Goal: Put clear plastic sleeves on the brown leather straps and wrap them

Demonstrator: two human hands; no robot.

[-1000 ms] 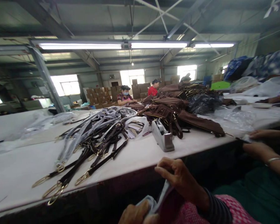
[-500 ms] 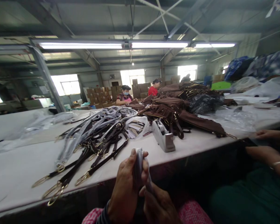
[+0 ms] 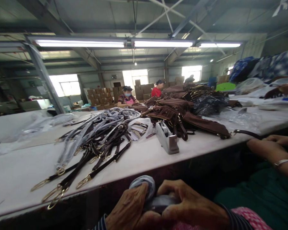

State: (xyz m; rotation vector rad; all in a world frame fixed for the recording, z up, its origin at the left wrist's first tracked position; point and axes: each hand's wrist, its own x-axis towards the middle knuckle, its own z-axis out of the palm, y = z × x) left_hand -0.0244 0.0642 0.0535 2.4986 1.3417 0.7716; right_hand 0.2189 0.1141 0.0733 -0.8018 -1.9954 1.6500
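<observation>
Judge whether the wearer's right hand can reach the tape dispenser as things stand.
Probably yes: the tape dispenser stands near the front of the table, with nothing visible blocking the right hand, though it holds a pale strip it may have to release.

Looks like a factory workshop: lit by long white tube lights [image 3: 80, 43], roofed over grey steel beams [image 3: 46, 17], stacked with brown cardboard boxes [image 3: 99, 96], fitted with a long white-topped worktable [image 3: 139, 159] heaped with dark brown straps with gold-coloured clips [image 3: 93, 149].
</observation>
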